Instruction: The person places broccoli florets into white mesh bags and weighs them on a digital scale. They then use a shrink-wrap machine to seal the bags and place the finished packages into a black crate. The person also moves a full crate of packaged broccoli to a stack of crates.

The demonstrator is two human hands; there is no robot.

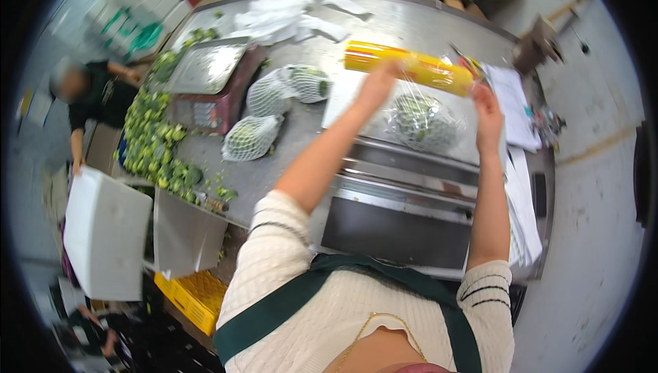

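A yellow roll of cling film (pixel 432 71) lies across the far part of the wrapping machine (pixel 401 234). Clear film comes down from it over a vegetable in white foam netting (pixel 422 121), which looks like broccoli. My left hand (pixel 379 85) is blurred at the roll's near side, up against the film. At the roll's right end is my right hand (pixel 486 108), its fingers bent by the film's edge. Whether either hand pinches the film is unclear. Left of the machine, several more netted heads (pixel 252 137) rest on the steel table.
A scale with a metal pan (pixel 208 67) stands at the left among loose broccoli pieces (pixel 149 131). White foam nets (pixel 275 13) lie at the back. Papers (pixel 514 106) and a dark phone-like object (pixel 538 194) are at the right. A co-worker (pixel 97 90) holds a white box (pixel 105 234).
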